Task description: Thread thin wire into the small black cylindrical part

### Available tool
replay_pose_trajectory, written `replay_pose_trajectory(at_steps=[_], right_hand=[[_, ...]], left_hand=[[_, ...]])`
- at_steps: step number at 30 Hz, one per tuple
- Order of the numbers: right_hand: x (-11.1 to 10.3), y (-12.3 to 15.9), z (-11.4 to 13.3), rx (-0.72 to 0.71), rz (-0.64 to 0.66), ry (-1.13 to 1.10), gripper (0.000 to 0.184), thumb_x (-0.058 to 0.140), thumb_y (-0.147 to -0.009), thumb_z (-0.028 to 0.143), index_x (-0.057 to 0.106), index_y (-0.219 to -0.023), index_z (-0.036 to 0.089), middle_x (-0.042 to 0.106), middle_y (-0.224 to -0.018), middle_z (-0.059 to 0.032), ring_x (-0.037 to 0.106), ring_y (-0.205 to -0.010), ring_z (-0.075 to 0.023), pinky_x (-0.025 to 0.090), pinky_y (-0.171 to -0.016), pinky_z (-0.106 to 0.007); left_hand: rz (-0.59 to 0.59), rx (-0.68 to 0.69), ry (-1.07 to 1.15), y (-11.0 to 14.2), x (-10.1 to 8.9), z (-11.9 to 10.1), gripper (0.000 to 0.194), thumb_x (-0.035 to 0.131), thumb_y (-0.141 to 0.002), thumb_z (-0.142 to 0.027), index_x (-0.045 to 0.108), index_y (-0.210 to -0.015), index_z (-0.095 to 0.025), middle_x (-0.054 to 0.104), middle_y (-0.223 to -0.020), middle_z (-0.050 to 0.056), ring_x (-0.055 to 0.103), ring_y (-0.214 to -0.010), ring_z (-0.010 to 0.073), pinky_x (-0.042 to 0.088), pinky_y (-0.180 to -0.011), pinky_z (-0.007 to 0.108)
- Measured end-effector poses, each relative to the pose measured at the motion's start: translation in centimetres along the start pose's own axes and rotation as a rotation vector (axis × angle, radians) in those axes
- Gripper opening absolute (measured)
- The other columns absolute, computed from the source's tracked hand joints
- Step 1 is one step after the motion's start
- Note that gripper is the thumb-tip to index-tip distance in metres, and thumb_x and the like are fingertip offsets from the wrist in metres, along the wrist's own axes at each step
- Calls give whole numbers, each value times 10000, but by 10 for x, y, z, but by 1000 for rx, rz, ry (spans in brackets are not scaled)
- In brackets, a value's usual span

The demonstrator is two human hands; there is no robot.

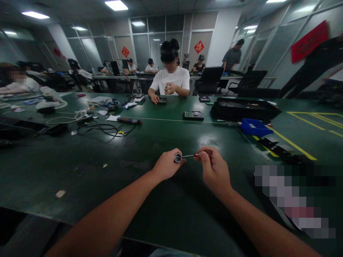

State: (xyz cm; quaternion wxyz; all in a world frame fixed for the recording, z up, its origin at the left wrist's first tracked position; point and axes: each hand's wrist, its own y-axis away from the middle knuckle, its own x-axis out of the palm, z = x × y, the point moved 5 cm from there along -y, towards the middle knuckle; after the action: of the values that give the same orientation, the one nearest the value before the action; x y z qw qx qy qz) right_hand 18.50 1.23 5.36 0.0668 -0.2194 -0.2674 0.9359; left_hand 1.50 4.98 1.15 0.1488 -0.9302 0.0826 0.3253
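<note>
both hands are up front on the near side of the drive (193, 115), with the green table (150, 200) below them. the left hand (167, 166) is wrapped around a small round part (178, 157), with its metal-rimmed end facing me — that puts the part nearer than the drive and a bit left of it. the right hand (217, 171) has a screwdriver (197, 155) pinched between thumb and fingers by its reddish handle, nearer than the drive and slightly to its right. the thin shaft (188, 155) points left at the part, but i can't tell whether the tip touches it or stops just beside it. can't tell if either hand rests on the table either.

left of the drive there's a dark tool (130, 120) lying near some paper (113, 117), and a tangle of black cable (105, 132) a little nearer than that. right of the drive sits a long black tray (243, 110), with a blue bin (256, 127) on its near side. beyond the drive, a bit left, a person in a white shirt (171, 79) sits across the table — one hand on a dark block (162, 101), the other raised.
</note>
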Motion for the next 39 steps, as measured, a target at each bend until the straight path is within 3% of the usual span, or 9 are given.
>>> replay_pose_trajectory(at_steps=[6, 11, 16, 18, 21, 28, 34, 37, 39], right_hand=[[-3, 2, 14, -154, 26, 234, 213, 590, -913, 419, 619, -884, 210, 712, -747, -23, 689, -673, -172, 489, -611, -274], [-4, 5, 16, -210, 7, 356, 377, 657, -843, 519, 553, -647, 214, 596, -546, 22, 544, -448, -121, 388, -471, -254], [2, 7, 25, -319, 136, 286, 112, 551, -926, 309, 607, -952, 216, 687, -833, -51, 659, -720, -187, 512, -659, -314], [5, 7, 29, -356, 214, 254, 144, 500, -930, 236, 578, -1049, 216, 684, -941, -78, 663, -840, -211, 526, -742, -349], [7, 7, 30, -363, 274, 251, 123, 490, -939, 239, 580, -1020, 217, 677, -907, -62, 650, -799, -199, 510, -709, -339], [4, 7, 16, -104, 131, 34, 184, 512, -959, 321, 572, -1089, 206, 709, -918, -58, 699, -836, -200, 522, -717, -324], [4, -2, -2, 94, 29, -194, 227, 505, -962, 400, 613, -999, 205, 694, -847, -37, 680, -777, -180, 536, -732, -338], [5, -7, -16, 230, -21, -447, 271, 503, -949, 443, 597, -907, 193, 646, -763, -22, 643, -662, -165, 554, -657, -344], [3, -8, -19, 220, -57, -441, 254, 520, -944, 438, 594, -922, 195, 643, -785, -22, 637, -671, -159, 547, -661, -335]], left_hand=[[9, 12, -25, 0, -1, 1, 190, 634, -852, -392, 577, -842, -211, 628, -737, -34, 548, -656, 120, 336, -580, 241], [10, 6, -21, 0, -2, 1, 192, 641, -842, -388, 576, -841, -208, 630, -745, -31, 549, -665, 122, 342, -584, 239], [-2, 9, -14, 0, -2, 3, 184, 627, -852, -385, 576, -844, -209, 622, -729, -32, 539, -648, 120, 350, -582, 238], [-9, 8, -17, 0, -2, 3, 178, 627, -853, -379, 577, -847, -209, 624, -732, -30, 541, -652, 121, 357, -588, 238], [-12, -5, -31, 0, -2, 3, 166, 640, -842, -364, 577, -846, -210, 628, -738, -29, 545, -659, 124, 355, -589, 239], [-23, 2, -11, 1, -3, 2, 179, 639, -847, -372, 567, -824, -209, 610, -719, -38, 536, -649, 118, 342, -581, 239], [-35, 21, -19, 1, -4, 0, 169, 649, -842, -354, 569, -820, -207, 626, -741, -31, 555, -674, 122, 346, -598, 242], [-35, 54, -20, 0, -4, -3, 157, 652, -839, -339, 571, -825, -205, 627, -748, -29, 558, -678, 122, 349, -599, 242], [-31, 46, -29, 0, -4, -3, 155, 653, -838, -340, 572, -829, -208, 625, -745, -31, 555, -672, 122, 347, -591, 244]])
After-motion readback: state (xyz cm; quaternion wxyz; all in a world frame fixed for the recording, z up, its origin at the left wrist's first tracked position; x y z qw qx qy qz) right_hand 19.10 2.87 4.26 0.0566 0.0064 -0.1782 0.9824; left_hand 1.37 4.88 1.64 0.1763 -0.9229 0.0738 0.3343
